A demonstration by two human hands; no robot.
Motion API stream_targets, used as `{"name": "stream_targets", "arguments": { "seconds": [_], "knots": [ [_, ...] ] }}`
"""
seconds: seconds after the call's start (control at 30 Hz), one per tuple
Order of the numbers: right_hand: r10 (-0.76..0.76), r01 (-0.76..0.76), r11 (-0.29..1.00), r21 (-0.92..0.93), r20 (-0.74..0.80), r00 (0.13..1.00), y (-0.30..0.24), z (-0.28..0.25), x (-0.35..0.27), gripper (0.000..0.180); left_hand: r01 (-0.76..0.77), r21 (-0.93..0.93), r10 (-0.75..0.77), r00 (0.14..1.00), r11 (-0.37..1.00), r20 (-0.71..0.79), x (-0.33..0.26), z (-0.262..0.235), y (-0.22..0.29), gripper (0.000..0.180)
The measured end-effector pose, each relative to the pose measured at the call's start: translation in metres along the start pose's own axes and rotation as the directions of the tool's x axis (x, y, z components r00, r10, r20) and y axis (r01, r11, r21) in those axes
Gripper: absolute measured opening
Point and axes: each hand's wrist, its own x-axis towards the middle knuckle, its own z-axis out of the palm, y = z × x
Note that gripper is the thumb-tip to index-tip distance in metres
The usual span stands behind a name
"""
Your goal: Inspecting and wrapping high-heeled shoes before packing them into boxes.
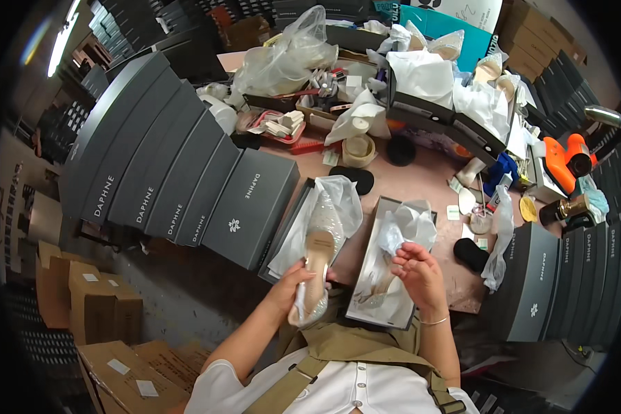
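Note:
My left hand point(288, 288) is wrapped round a pale sparkly shoe point(319, 261) with a pointed toe and beige insole. It holds the shoe, toe pointing away, over an open grey shoebox point(268, 266) lined with white tissue paper point(341, 195). A small white wad sits in the heel end of the shoe. My right hand point(423, 276) pinches a crumpled, thin whitish wrapper point(391, 237) above a second open shoebox point(379, 317). Inside that box another sparkly shoe point(374, 286) lies partly covered by white tissue.
Stacked grey shoeboxes point(252, 200) stand at left, and more point(524, 276) at right. Two dark oval pads point(470, 254) lie by the boxes. Farther back are a tape roll point(359, 148), tissue-filled boxes point(421, 76) and an orange tool point(562, 165). Cartons point(103, 303) sit on the floor.

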Motion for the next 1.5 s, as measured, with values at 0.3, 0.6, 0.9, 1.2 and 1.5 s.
{"name": "stream_targets", "arguments": {
  "seconds": [0.3, 0.6, 0.9, 1.2, 1.5],
  "knots": [
    [-0.063, 0.05, 0.985, -0.166, -0.074, 0.995, 0.01, 0.046, -0.044, 0.033, 0.097, -0.131, -0.081, 0.989, 0.987, 0.12, -0.011, 0.056, -0.071, 0.032],
    [-0.143, 0.142, 0.909, -0.391, 0.029, 0.989, 0.023, 0.054, -0.078, 0.035, 0.1, -0.182, -0.091, 0.994, 0.978, 0.056, -0.029, 0.062, -0.087, 0.027],
    [-0.213, 0.224, 0.789, -0.572, 0.086, 0.973, 0.025, 0.058, -0.08, 0.035, 0.102, -0.19, -0.096, 0.994, 0.976, 0.044, -0.03, 0.062, -0.089, 0.029],
    [-0.221, 0.258, 0.723, -0.641, 0.139, 0.965, 0.03, 0.057, -0.079, 0.036, 0.083, -0.256, -0.062, 0.994, 0.963, 0.091, -0.025, 0.055, -0.102, 0.034],
    [-0.29, 0.303, 0.623, -0.722, 0.146, 0.946, 0.035, 0.061, -0.078, 0.036, 0.013, -0.136, -0.014, 1.0, 0.991, -0.007, -0.033, 0.065, -0.097, 0.023]
  ]
}}
